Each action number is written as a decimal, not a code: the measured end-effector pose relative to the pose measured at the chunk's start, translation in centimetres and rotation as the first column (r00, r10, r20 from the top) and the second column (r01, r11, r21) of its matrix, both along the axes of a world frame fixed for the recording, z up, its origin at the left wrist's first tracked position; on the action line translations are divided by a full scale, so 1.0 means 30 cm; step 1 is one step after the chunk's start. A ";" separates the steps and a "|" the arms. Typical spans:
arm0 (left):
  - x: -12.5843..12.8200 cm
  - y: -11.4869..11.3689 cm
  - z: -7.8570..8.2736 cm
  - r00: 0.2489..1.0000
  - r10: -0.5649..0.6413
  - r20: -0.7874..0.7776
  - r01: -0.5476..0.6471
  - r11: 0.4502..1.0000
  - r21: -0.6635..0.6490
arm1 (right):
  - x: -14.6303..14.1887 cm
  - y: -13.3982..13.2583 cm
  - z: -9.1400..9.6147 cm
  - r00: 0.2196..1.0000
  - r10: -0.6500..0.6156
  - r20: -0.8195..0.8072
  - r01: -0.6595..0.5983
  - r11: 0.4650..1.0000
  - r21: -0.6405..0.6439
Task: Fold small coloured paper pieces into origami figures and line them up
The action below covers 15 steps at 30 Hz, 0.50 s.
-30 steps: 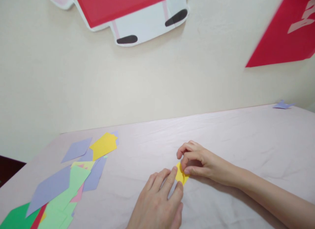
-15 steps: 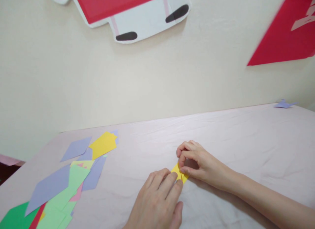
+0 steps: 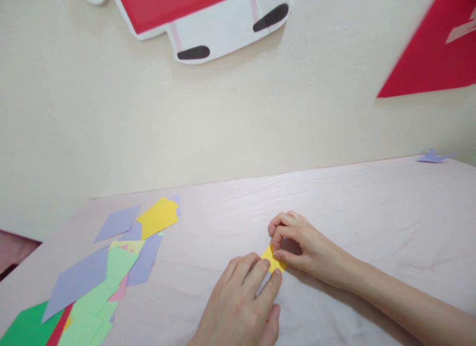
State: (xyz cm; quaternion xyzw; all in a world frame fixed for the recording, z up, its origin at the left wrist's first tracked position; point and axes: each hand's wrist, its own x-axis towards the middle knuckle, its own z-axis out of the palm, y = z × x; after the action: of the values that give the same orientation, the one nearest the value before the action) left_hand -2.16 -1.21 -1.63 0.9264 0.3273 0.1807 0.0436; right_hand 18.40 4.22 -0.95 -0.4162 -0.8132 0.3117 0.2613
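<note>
A small folded yellow paper [image 3: 270,259] lies on the pale pink tablecloth [image 3: 334,202], mostly covered by fingers. My left hand [image 3: 241,304] lies palm down with its fingertips pressing the paper's near left edge. My right hand [image 3: 301,244] comes in from the right, fingers curled, thumb and fingertips pinching the paper's far right side. Both hands touch the same piece.
A loose spread of coloured paper pieces [image 3: 111,266], purple, green, yellow, pink and red, covers the table's left part. A small purple folded piece [image 3: 431,156] sits at the far right edge. Red-and-white cutouts [image 3: 208,24] hang on the cream wall behind.
My hands have stayed on the yellow paper, with small finger shifts. The view has drifted slightly.
</note>
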 end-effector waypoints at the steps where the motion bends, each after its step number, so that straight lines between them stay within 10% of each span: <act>1: 0.000 0.000 0.000 1.000 0.001 -0.004 -0.001 1.000 -0.003 | 0.000 -0.001 0.000 1.000 0.000 0.001 0.000 1.000 0.000; 15: 0.003 0.004 -0.005 1.000 0.004 0.028 -0.002 0.997 -0.083 | 0.007 0.006 -0.002 1.000 0.014 0.007 -0.013 0.999 -0.035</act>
State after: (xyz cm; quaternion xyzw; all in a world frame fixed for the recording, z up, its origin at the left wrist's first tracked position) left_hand -2.07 -1.07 -1.77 0.9207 0.3354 0.1801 0.0863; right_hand 18.62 4.41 -1.01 -0.4164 -0.8113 0.3263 0.2488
